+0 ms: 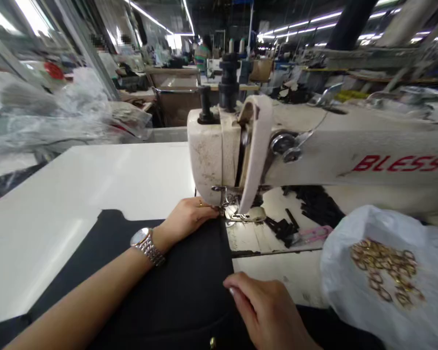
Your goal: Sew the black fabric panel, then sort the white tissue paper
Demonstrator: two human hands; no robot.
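Observation:
A large black panel (182,272), leather or fabric, lies under both of my hands, its top right corner at the needle area of a cream sewing machine (208,155). My left hand (193,216), with a watch and a ring, has its fingers pressed together on that corner, right beside the presser foot (227,206). Closer to me, my right hand (266,304) pinches the panel's right edge between thumb and forefinger. The fingertips of the left hand are partly hidden near the foot. A small gold-coloured fitting (212,342) shows on the panel at the bottom.
A white plastic bag (336,262) holding several gold-coloured rings (383,262) stands at the right. Small black strips (284,231) and pink-handled snips (314,234) lie under the machine arm. Clear plastic wrapping (69,112) is piled at the left, past the white table (138,170). People work farther back.

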